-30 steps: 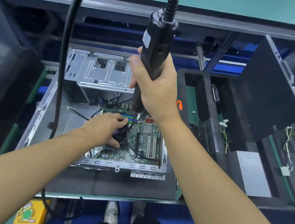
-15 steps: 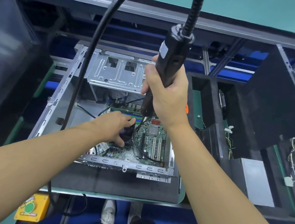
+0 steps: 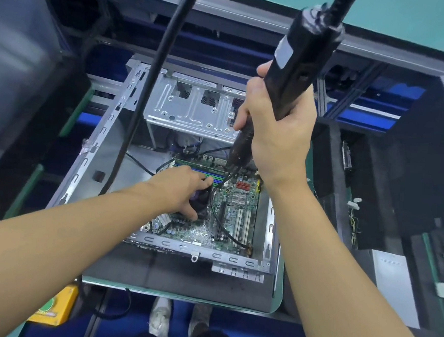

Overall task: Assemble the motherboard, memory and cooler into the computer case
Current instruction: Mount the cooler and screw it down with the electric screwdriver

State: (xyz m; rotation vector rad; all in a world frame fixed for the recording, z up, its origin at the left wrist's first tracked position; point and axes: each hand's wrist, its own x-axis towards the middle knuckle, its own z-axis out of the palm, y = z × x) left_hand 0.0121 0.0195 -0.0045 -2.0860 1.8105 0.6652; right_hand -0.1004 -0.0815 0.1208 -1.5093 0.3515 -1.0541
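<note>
Fastening step: my left hand (image 3: 179,189) grips the square black cooler (image 3: 202,207) on the green motherboard (image 3: 238,212) in the grey metal case (image 3: 103,143); my right hand (image 3: 276,135) clasps the black electric screwdriver (image 3: 298,60). I should keep it upright.

1. Grips the black electric screwdriver (image 3: 295,67) in the right hand (image 3: 276,135), tip down over the motherboard (image 3: 200,233).
2. Holds the cooler (image 3: 202,206) with the left hand (image 3: 179,191) inside the open computer case (image 3: 88,168).

Yellow btn box (image 3: 53,306) btm-left, white shoes (image 3: 159,320) to its right.
</note>
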